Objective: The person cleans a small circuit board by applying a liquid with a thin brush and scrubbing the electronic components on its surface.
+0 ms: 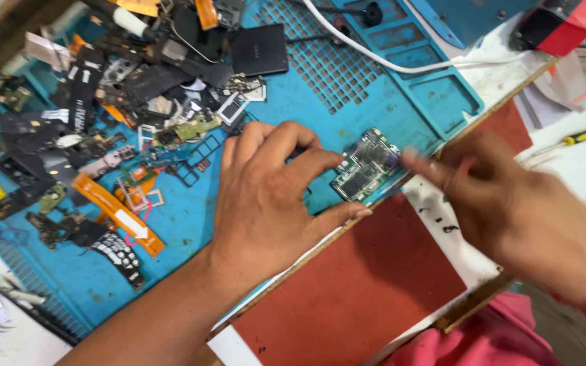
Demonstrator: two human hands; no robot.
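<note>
At frame centre, the left hand (266, 196) pinches a small circuit board (366, 165) by its left edge; the blurred right hand (510, 196), fingers loosely extended, hovers just right of it.

Left hand (266, 196) fingers (320, 161) on circuit board (366, 165)

Motion is blurring the right hand (510, 196); the left hand (272, 196) is hiding the circuit board's (367, 165) near-left edge.
</note>
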